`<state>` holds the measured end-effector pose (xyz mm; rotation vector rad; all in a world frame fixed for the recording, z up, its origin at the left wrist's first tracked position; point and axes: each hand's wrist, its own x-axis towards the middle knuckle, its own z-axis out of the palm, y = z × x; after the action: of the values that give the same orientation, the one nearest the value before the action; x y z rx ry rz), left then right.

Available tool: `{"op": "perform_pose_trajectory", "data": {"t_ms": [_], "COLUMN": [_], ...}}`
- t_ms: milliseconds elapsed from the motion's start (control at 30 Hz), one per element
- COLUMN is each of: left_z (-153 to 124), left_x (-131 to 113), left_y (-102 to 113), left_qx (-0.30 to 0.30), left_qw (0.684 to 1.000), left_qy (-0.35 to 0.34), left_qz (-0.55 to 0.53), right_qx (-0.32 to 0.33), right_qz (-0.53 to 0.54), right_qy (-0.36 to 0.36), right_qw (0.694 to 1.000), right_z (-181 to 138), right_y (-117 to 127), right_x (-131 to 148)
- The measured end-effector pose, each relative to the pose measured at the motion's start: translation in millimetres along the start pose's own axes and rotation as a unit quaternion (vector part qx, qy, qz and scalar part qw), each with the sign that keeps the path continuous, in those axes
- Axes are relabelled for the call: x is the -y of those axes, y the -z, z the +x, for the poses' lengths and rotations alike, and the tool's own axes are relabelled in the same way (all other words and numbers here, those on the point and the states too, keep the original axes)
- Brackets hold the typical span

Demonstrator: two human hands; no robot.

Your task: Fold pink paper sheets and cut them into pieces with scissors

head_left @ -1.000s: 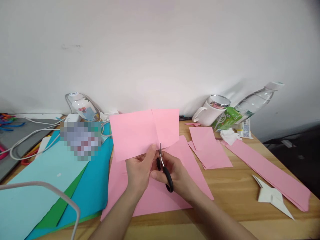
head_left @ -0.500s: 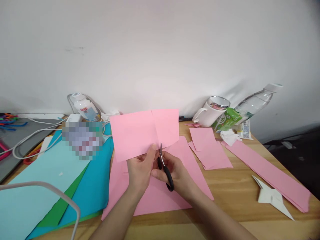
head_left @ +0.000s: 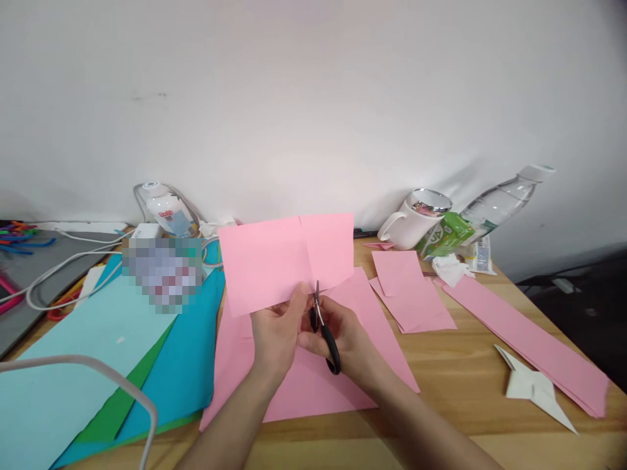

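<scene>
My left hand (head_left: 275,333) pinches the lower edge of a pink paper sheet (head_left: 267,261) and holds it upright above the table. My right hand (head_left: 347,339) grips black-handled scissors (head_left: 324,329), whose blades point up into the sheet's lower edge along a vertical crease. A larger pink sheet (head_left: 313,385) lies flat on the wooden table (head_left: 465,378) under both hands.
Light blue, green and teal sheets (head_left: 98,365) lie at the left. Pink rectangles (head_left: 411,294) and long pink strips (head_left: 529,343) lie at the right, with a white folded paper shape (head_left: 531,385). A white mug (head_left: 414,219), green carton (head_left: 445,234) and plastic bottle (head_left: 499,199) stand by the wall.
Almost nothing has moved. The held pink sheet and the scissors have shifted very slightly to the right.
</scene>
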<state>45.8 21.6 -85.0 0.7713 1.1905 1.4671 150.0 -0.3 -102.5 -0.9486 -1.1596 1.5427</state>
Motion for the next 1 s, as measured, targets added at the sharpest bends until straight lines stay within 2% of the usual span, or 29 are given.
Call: {"op": "perform_pose_trajectory", "data": {"t_ms": [1000], "left_z": [-1.1], "left_x": [-5.7], "left_y": [-3.8], "left_qx": [0.006], "left_qw": [0.997], "left_qy": [0.036], "left_qz": [-0.066], "right_qx": [-0.033], "right_qz": [-0.012], "right_qy": [-0.016], "right_qw": [0.999], "right_z": [-0.5], "right_y": [-4.3], "right_x": [-0.7]}}
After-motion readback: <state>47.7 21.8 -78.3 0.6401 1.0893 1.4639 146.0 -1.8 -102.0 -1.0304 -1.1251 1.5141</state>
